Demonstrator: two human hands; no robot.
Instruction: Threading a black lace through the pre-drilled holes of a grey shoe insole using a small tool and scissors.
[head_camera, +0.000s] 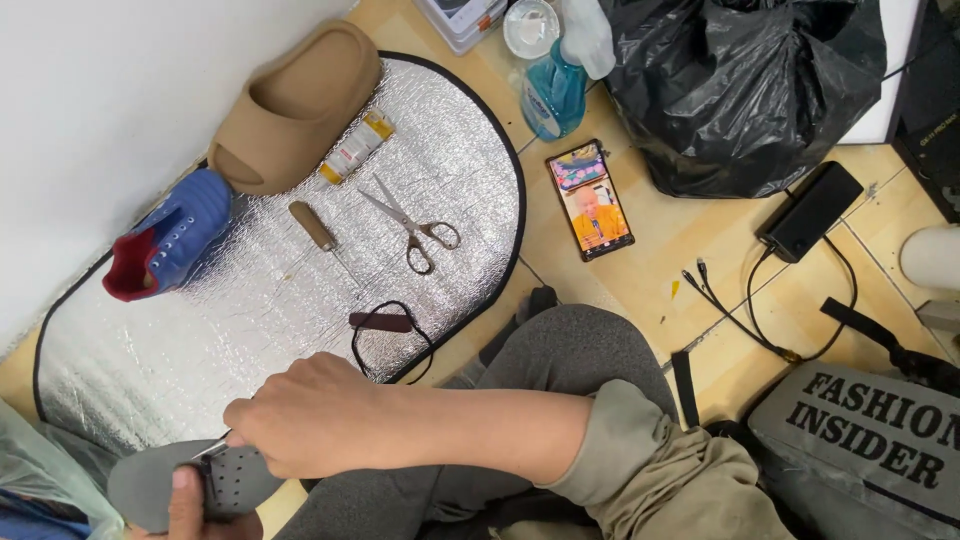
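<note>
Grey insole (150, 485) at the bottom left edge, over the near end of the foil mat (250, 300); it has a perforated dark patch. Left hand (195, 505) grips it from below, thumb pressed on top; the rest of the hand is cut off by the edge. Right hand (310, 415) sits just above the insole, fingers curled and pinched on a thin metal tool (212, 448) whose tip meets the insole.

On the mat, outward from the insole: a dark cord loop (390, 340) with a brown grip near the mat's right edge; an awl (315, 228) with a wooden handle at mid-mat; scissors (412, 225), blades apart, just right of the awl; a small tube (356, 146) beyond them. A tan slide (295, 105) lies at the mat's far end, a blue shoe (170, 245) with red lining at its left edge by the wall.

Off the mat to the right, on the floor: a lit phone (590, 200); a spray bottle (555, 85) holding blue liquid; a clear lidded box (462, 18), contents unclear; a full, tied black bag (745, 85), contents hidden; a black power bank (810, 210) with cables; a grey bag (860, 450).
</note>
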